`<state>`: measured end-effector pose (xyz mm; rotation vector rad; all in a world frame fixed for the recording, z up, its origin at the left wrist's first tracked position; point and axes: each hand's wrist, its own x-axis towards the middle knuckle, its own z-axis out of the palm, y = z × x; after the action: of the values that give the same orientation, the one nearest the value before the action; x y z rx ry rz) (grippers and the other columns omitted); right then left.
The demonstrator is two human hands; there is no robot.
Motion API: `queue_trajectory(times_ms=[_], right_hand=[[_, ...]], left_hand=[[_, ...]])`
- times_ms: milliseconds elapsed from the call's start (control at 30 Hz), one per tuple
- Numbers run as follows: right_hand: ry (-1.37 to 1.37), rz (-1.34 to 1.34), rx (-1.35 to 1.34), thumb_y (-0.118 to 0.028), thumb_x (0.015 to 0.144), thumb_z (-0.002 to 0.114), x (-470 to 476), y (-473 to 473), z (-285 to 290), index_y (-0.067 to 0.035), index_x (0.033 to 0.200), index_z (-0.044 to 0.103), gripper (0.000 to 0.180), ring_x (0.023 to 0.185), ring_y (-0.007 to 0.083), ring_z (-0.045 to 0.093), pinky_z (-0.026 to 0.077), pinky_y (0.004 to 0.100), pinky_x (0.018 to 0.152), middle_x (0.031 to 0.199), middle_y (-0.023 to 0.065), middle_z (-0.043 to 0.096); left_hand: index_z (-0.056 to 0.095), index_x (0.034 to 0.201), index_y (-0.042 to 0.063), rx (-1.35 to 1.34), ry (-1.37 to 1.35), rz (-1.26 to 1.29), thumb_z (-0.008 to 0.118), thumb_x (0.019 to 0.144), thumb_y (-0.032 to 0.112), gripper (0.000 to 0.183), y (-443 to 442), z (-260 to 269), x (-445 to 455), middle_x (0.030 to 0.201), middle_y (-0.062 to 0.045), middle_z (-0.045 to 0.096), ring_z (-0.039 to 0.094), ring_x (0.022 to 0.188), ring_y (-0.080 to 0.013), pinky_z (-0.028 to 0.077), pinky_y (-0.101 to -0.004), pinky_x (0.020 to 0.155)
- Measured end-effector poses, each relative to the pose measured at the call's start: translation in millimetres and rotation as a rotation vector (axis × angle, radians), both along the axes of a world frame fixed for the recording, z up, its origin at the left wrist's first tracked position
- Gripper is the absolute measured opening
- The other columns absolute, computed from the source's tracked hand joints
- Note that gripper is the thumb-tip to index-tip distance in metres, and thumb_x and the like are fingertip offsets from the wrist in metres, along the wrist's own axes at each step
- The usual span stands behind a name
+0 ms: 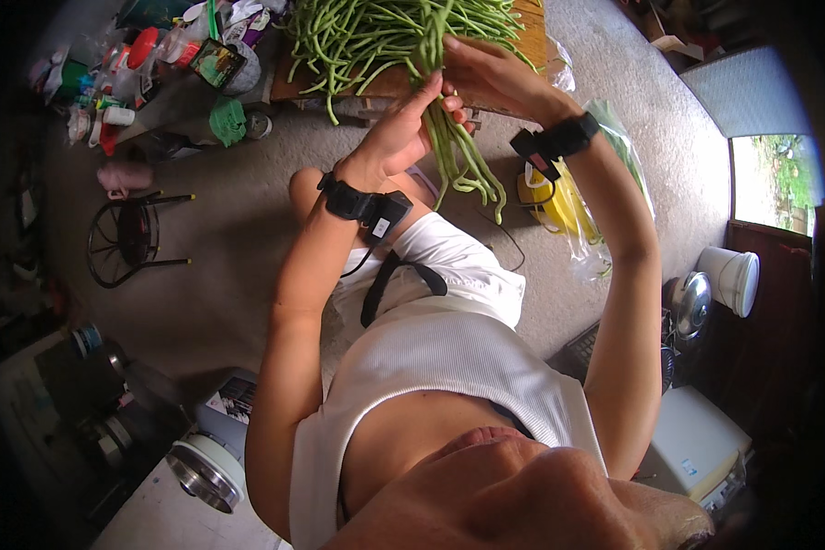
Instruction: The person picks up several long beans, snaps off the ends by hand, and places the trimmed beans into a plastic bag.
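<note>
A bundle of long green beans hangs from my left hand, whose thumb and fingers are wrapped round it. The lower bean ends dangle loose above my lap. My right hand is beside the upper part of the bundle, its fingertips at the beans and partly hidden, so its grip is unclear. Behind both hands, a big heap of long beans lies on a low wooden table, some hanging over its front edge. A black strap with a small device sits on each wrist.
Left of the table is a cluttered surface with a phone and a green plastic basket. A small black stool lies on its side. At right are a yellow bag, a clear plastic bag and a white bucket.
</note>
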<state>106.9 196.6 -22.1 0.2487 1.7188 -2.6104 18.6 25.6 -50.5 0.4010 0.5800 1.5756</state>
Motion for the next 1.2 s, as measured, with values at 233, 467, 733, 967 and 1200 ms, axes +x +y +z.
queue_trajectory(times_ms=[233, 467, 733, 967, 1200], right_hand=[[0.000, 0.138, 0.244, -0.041, 0.103, 0.039, 73.2, -10.8, -1.9, 0.001, 0.140, 0.043, 0.056, 0.127, 0.0244, 0.049, 0.035, 0.0360, 0.110, 0.137, 0.0148, 0.051], [0.129, -0.698, 0.511, -0.030, 0.102, 0.047, 143.4, -31.4, 7.8, 0.001, 0.110, 0.062, 0.036, 0.092, 0.0140, 0.064, 0.049, 0.0251, 0.080, 0.099, 0.0084, 0.068], [0.005, -0.226, -0.044, -0.024, 0.093, 0.066, 90.0, -120.6, -39.1, -0.001, 0.149, 0.023, 0.074, 0.112, 0.0165, 0.055, 0.048, 0.0292, 0.089, 0.136, 0.0118, 0.048], [0.285, -0.510, -0.248, -0.014, 0.086, 0.073, 41.6, -112.6, -14.6, -0.005, 0.143, 0.036, 0.069, 0.106, 0.0163, 0.058, 0.048, 0.0284, 0.090, 0.116, 0.0084, 0.061], [0.137, -0.758, 0.113, -0.018, 0.087, 0.073, 46.8, -103.6, -10.2, -0.002, 0.105, 0.066, 0.025, 0.071, 0.0057, 0.052, 0.041, 0.0209, 0.058, 0.083, -0.0010, 0.063]], left_hand=[[0.050, 0.093, 0.010, 0.054, -0.168, 0.240, 0.049, 0.100, 0.037, 0.027, -4.4, 5.1, -7.3, 0.086, 0.001, 0.052, 0.057, 0.090, -0.0143, 0.045, -0.0391, 0.101], [0.056, 0.089, 0.006, 0.166, -0.302, 0.532, 0.044, 0.102, 0.031, 0.030, -16.6, -1.9, -20.7, 0.092, -0.006, 0.063, 0.061, 0.097, -0.0193, 0.042, -0.0431, 0.106], [0.057, 0.095, 0.006, 0.248, -0.391, 0.566, 0.048, 0.101, 0.025, 0.022, -18.8, -17.9, -4.1, 0.105, -0.008, 0.063, 0.053, 0.118, -0.0284, 0.041, -0.0485, 0.104], [0.058, 0.097, 0.007, 0.180, -0.401, 0.560, 0.046, 0.101, 0.031, 0.027, -30.6, -22.7, 16.3, 0.107, -0.007, 0.064, 0.057, 0.111, -0.0229, 0.044, -0.0387, 0.102], [0.054, 0.123, 0.002, 0.143, -0.562, 0.314, 0.042, 0.101, 0.041, 0.047, -29.6, -16.5, 29.4, 0.126, -0.012, 0.059, 0.056, 0.118, -0.0248, 0.043, -0.0394, 0.105]])
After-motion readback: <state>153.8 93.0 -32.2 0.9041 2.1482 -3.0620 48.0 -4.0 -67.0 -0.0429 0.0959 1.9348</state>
